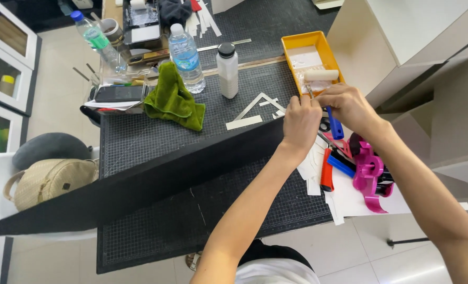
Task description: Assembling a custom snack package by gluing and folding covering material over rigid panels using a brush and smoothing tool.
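Black board (139,184) end being pinched by left hand (300,122), right hand (349,108) gripping blue-handled roller (326,87) at 12 o'clock, yellow tray (328,55) lying beyond on worktop (155,137)

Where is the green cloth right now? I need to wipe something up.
In the head view, the green cloth lies crumpled on the dark cutting mat, left of centre, just in front of the clear water bottle and left of the white bottle.
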